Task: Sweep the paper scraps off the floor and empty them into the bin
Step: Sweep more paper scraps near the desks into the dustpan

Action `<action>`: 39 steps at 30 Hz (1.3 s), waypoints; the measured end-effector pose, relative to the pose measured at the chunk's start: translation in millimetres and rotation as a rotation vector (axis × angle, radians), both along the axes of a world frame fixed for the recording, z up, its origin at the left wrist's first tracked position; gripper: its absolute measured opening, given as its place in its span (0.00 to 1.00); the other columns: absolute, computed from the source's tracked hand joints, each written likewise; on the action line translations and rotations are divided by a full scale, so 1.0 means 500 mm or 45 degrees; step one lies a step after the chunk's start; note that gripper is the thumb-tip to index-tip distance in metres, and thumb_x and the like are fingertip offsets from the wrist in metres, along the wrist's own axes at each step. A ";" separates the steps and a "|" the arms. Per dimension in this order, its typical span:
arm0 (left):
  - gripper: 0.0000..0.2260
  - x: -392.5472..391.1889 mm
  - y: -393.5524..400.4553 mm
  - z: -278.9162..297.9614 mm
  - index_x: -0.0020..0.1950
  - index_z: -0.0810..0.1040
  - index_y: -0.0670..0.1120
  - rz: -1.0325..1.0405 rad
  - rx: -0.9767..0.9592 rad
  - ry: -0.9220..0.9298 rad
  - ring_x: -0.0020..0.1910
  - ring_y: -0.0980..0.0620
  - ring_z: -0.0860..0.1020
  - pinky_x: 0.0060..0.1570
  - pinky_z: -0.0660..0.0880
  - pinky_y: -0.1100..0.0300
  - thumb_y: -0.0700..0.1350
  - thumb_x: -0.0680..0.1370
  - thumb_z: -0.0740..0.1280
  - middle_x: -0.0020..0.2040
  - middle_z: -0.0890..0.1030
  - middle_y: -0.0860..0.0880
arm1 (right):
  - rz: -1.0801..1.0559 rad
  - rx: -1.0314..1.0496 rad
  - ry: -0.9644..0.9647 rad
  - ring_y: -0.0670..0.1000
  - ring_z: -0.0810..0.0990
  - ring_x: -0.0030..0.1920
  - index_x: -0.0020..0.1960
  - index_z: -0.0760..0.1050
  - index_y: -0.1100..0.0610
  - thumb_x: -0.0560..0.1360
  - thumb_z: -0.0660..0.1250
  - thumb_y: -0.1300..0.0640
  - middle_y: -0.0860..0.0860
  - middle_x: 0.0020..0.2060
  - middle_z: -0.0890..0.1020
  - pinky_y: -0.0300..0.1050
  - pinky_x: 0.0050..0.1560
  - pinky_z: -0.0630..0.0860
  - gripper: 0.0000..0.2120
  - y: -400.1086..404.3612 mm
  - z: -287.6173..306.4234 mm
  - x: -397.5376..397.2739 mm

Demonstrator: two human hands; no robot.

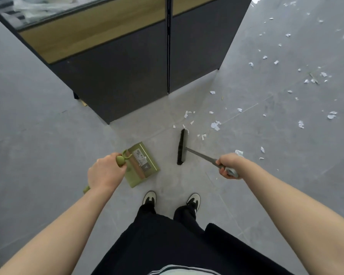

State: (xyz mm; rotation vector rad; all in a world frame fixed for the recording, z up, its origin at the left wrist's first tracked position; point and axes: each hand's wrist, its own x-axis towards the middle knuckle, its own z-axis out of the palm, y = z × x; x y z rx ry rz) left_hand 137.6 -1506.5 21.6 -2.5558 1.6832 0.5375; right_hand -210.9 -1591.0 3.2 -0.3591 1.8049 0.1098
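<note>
We grip the broom (182,146) in our right hand (227,164) and the dustpan (142,165) in our left hand (104,171), fingers curled round each handle, pan mouth facing the bristles to receive paper scraps (215,126) strewn across the floor (48,135) to our right.

A grey tiled floor (38,126) with thin joints runs around a dark cabinet (127,76) on short legs — wood-toned band and glass top far left.

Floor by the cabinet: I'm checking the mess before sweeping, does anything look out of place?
Yes. Torn white paper scraps litter the grey floor, from the broom away to the right. The green dustpan holds none.
</note>
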 end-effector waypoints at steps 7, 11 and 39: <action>0.10 -0.121 -0.017 0.006 0.53 0.81 0.52 -0.013 -0.037 -0.064 0.41 0.42 0.79 0.35 0.73 0.55 0.54 0.77 0.65 0.42 0.81 0.48 | 0.082 -0.035 0.064 0.48 0.61 0.19 0.42 0.65 0.56 0.78 0.58 0.67 0.51 0.28 0.64 0.32 0.23 0.60 0.09 -0.020 0.006 -0.128; 0.10 -0.173 -0.029 0.010 0.52 0.81 0.53 -0.007 -0.047 -0.085 0.41 0.41 0.79 0.35 0.71 0.55 0.55 0.77 0.65 0.41 0.81 0.47 | 0.346 -0.049 0.088 0.49 0.64 0.21 0.44 0.66 0.59 0.78 0.58 0.66 0.53 0.29 0.67 0.33 0.24 0.62 0.06 -0.021 0.025 -0.190; 0.10 -0.293 -0.132 0.010 0.53 0.80 0.53 -0.108 0.007 -0.077 0.44 0.41 0.79 0.36 0.72 0.55 0.56 0.77 0.66 0.44 0.82 0.47 | 0.999 -0.143 0.511 0.55 0.74 0.28 0.46 0.69 0.62 0.74 0.58 0.64 0.58 0.37 0.73 0.42 0.27 0.70 0.03 -0.024 0.026 -0.366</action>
